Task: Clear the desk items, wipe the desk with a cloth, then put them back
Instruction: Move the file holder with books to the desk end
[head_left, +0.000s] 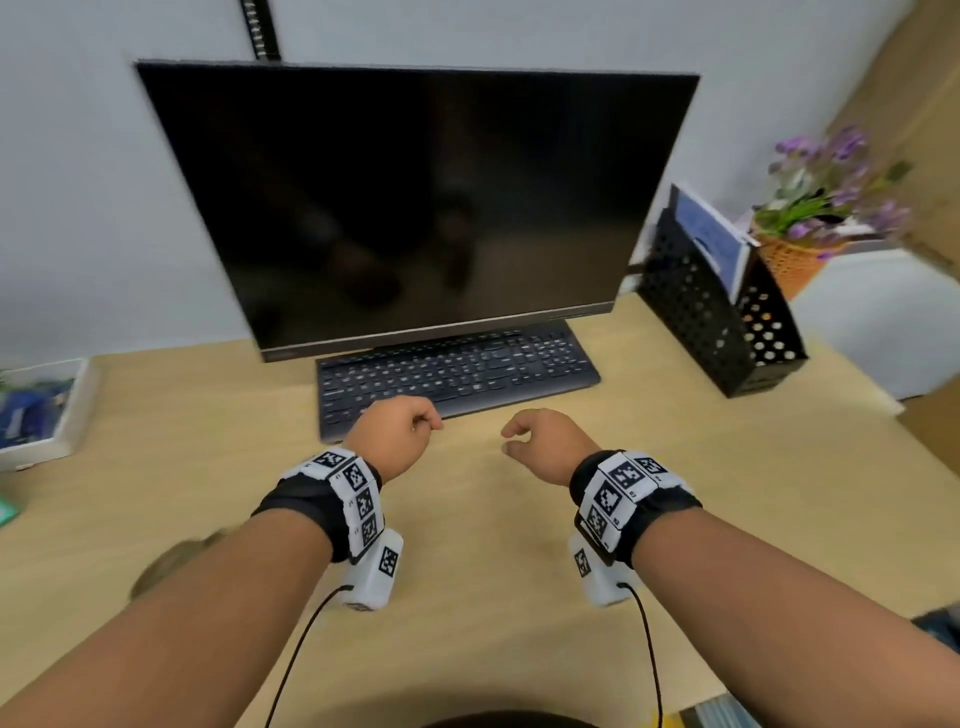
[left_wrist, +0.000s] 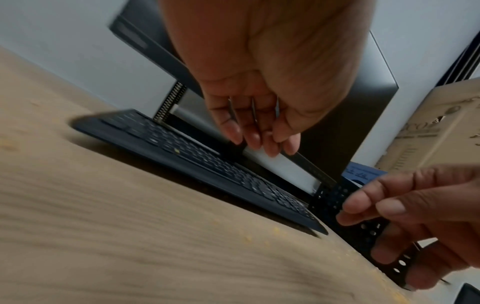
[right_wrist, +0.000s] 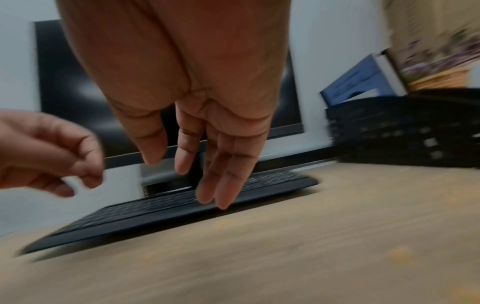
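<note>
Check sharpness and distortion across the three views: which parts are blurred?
Head view: keyboard and flowers soft, straight edges bowed by the wide lens. Left wrist view: desk streaked, left hand fairly sharp. Right wrist view: file holder and desk smeared.

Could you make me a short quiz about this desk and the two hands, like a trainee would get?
1. True or false: the left hand grips the keyboard.
2. What stands in the black file holder? A) a blue booklet B) a cup C) scissors
3. Fill in: the flowers beside the holder are ____ in colour.

Key
1. False: both it and the right hand hang loosely curled over the desk, holding nothing.
2. A: the blue booklet.
3. Purple.
</note>
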